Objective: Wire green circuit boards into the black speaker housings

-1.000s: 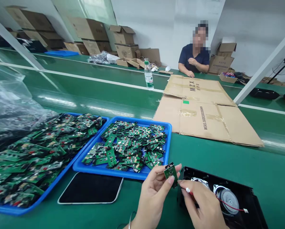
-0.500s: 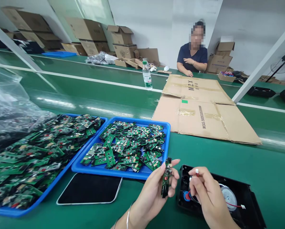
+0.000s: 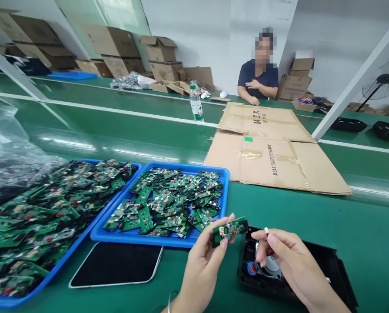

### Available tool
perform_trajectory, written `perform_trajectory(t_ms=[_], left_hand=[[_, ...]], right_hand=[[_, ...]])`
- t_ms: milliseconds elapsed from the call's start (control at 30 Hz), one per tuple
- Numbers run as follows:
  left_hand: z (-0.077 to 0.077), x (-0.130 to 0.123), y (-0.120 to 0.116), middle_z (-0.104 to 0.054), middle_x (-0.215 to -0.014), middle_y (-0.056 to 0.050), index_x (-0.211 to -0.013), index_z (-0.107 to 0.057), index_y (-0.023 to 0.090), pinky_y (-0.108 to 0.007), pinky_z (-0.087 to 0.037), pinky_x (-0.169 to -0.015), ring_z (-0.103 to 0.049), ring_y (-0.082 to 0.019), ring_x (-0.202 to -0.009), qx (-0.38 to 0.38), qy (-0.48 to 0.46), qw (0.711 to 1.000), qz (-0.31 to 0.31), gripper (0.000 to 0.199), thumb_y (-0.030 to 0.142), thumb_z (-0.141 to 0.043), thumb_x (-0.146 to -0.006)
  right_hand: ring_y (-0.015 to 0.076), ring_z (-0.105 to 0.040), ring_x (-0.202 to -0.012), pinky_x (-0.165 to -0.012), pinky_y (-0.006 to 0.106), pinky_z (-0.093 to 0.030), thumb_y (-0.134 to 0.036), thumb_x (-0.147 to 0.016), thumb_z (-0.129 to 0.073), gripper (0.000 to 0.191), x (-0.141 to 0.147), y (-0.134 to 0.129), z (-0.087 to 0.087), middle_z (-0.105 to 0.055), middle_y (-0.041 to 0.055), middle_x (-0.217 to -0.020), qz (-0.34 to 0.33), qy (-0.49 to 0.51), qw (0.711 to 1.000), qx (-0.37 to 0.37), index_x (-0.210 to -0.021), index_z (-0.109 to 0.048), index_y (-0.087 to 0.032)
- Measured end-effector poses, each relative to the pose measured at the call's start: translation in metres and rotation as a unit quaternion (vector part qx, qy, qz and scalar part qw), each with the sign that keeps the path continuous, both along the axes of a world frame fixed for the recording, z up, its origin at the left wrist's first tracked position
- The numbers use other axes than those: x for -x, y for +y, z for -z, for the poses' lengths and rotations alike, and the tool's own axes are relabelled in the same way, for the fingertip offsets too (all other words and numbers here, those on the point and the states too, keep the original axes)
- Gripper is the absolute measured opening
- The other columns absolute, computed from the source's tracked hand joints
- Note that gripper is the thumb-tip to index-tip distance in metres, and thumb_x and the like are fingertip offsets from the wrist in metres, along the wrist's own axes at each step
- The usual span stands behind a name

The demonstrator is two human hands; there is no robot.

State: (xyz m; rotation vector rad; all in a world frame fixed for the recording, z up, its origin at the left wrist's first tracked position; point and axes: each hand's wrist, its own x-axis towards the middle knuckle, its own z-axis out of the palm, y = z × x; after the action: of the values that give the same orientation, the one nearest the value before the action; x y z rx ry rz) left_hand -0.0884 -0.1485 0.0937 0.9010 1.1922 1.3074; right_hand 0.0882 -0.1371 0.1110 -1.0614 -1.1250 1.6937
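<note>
While a green table (image 3: 279,206) spreads beneath the open black housing (image 3: 324,258), a flattened cardboard sheet (image 3: 262,169) covers part of it beyond that housing. Well to the housing's left sits a large blue tray (image 3: 5,301) heaped with circuit boards (image 3: 51,217); between it and the housing, a smaller blue tray (image 3: 225,191) carries more of them. A dark flat panel (image 3: 116,263) lies left of the housing, on the near side of the smaller tray

Just left of the housing, the left hand (image 3: 207,256) holds a single green board (image 3: 229,231) between thumb and fingers, clear of the table. A second ago its plain side showed; it has since been turned, and now lies crosswise with its parts-bearing face in view, one end reaching toward the housing's corner. Over the housing, the right hand (image 3: 288,254) pinches a small white plug (image 3: 266,230) between thumb and forefinger, near the board but apart from it. As I judge it, the turn puts the board's pale connector (image 3: 222,230) in sight, with the plug joined to nothing on it
</note>
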Motion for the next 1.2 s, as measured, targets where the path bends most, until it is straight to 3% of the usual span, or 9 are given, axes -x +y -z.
perform_trajectory(t_ms=[133, 200, 267, 367, 467, 667, 867, 1000, 1200], left_hand=[[0.009, -0.004, 0.003, -0.069, -0.097, -0.002, -0.101, -0.063, 0.026, -0.034, -0.055, -0.082, -0.066, -0.025, -0.093, 0.040, -0.099, 0.994, 0.019, 0.029, 0.028, -0.071, -0.073], [0.010, -0.006, 0.003, -0.070, -0.094, -0.002, -0.098, -0.063, 0.025, -0.034, -0.055, -0.083, -0.067, -0.025, -0.092, 0.043, -0.113, 0.993, 0.013, 0.029, 0.026, -0.073, -0.071], [0.010, -0.007, 0.000, -0.071, -0.090, -0.002, -0.094, -0.065, 0.026, -0.032, -0.056, -0.080, -0.068, -0.025, -0.089, 0.035, -0.084, 0.996, 0.000, 0.028, 0.025, -0.075, -0.069], [0.011, -0.006, -0.007, -0.073, -0.092, -0.003, -0.094, -0.069, 0.029, -0.031, -0.056, -0.077, -0.069, -0.026, -0.086, -0.001, 0.006, 1.000, 0.005, 0.024, 0.023, -0.073, -0.070], [0.014, -0.005, -0.014, -0.072, -0.104, -0.004, -0.096, -0.072, 0.032, -0.032, -0.053, -0.084, -0.067, -0.027, -0.093, -0.055, 0.090, 0.994, 0.032, 0.024, 0.021, -0.068, -0.075], [0.014, -0.008, -0.017, -0.071, -0.107, -0.002, -0.098, -0.072, 0.031, -0.032, -0.051, -0.090, -0.066, -0.025, -0.099, -0.140, 0.172, 0.974, 0.041, 0.031, 0.010, -0.064, -0.076], [0.025, -0.003, -0.008, -0.068, -0.113, -0.008, -0.116, -0.061, 0.021, -0.025, -0.054, -0.086, -0.065, -0.019, -0.101, -0.379, 0.315, 0.868, 0.058, 0.048, -0.004, -0.053, -0.076], [0.028, -0.003, -0.008, -0.068, -0.113, -0.010, -0.117, -0.058, 0.019, -0.024, -0.052, -0.088, -0.063, -0.017, -0.103, -0.379, 0.351, 0.854, 0.064, 0.045, -0.003, -0.052, -0.079], [0.022, -0.006, -0.009, -0.070, -0.110, -0.005, -0.117, -0.060, 0.024, -0.022, -0.052, -0.088, -0.065, -0.016, -0.099, -0.316, 0.338, 0.884, 0.065, 0.042, 0.006, -0.057, -0.079]], right_hand=[[0.0115, -0.053, -0.048, -0.050, 0.025, -0.044, -0.051, -0.072, -0.067, 0.034, -0.001, 0.002, 0.001, -0.064, 0.0030, -0.058, -0.013, 0.075, 0.996, 0.041, -0.080, -0.070, -0.018], [0.0095, -0.047, -0.042, -0.043, 0.022, -0.037, -0.051, -0.072, -0.067, 0.034, 0.001, 0.000, 0.002, -0.061, 0.0018, -0.053, -0.018, -0.002, 1.000, 0.019, -0.073, -0.069, -0.017], [0.0101, -0.045, -0.043, -0.043, 0.023, -0.033, -0.044, -0.079, -0.061, 0.031, 0.005, -0.002, 0.002, -0.060, 0.0015, -0.052, -0.015, -0.151, 0.986, -0.075, -0.068, -0.066, -0.016], [0.0119, -0.046, -0.051, -0.052, 0.025, -0.035, -0.027, -0.088, -0.047, 0.031, 0.012, -0.008, 0.004, -0.056, 0.0009, -0.054, 0.014, -0.343, 0.892, -0.296, -0.062, -0.061, -0.017], [0.0111, -0.040, -0.050, -0.057, 0.026, -0.035, -0.016, -0.090, -0.038, 0.032, 0.017, -0.011, 0.006, -0.050, -0.0011, -0.052, 0.035, -0.413, 0.811, -0.414, -0.062, -0.054, -0.017], [0.0100, -0.036, -0.050, -0.061, 0.026, -0.034, -0.009, -0.089, -0.036, 0.030, 0.019, -0.012, 0.012, -0.047, -0.0028, -0.053, 0.048, -0.436, 0.782, -0.444, -0.063, -0.047, -0.017], [0.0101, -0.039, -0.049, -0.064, 0.030, -0.032, -0.006, -0.088, -0.039, 0.029, 0.021, -0.013, 0.018, -0.048, -0.0023, -0.053, 0.093, -0.451, 0.747, -0.480, -0.063, -0.051, -0.016], [0.0115, -0.041, -0.050, -0.066, 0.031, -0.033, -0.005, -0.088, -0.041, 0.029, 0.022, -0.012, 0.020, -0.051, 0.0001, -0.054, 0.110, -0.477, 0.708, -0.510, -0.065, -0.055, -0.014], [0.0125, -0.041, -0.051, -0.066, 0.032, -0.036, -0.004, -0.089, -0.038, 0.028, 0.024, -0.012, 0.022, -0.052, 0.0031, -0.053, 0.124, -0.514, 0.639, -0.559, -0.078, -0.064, -0.005]])
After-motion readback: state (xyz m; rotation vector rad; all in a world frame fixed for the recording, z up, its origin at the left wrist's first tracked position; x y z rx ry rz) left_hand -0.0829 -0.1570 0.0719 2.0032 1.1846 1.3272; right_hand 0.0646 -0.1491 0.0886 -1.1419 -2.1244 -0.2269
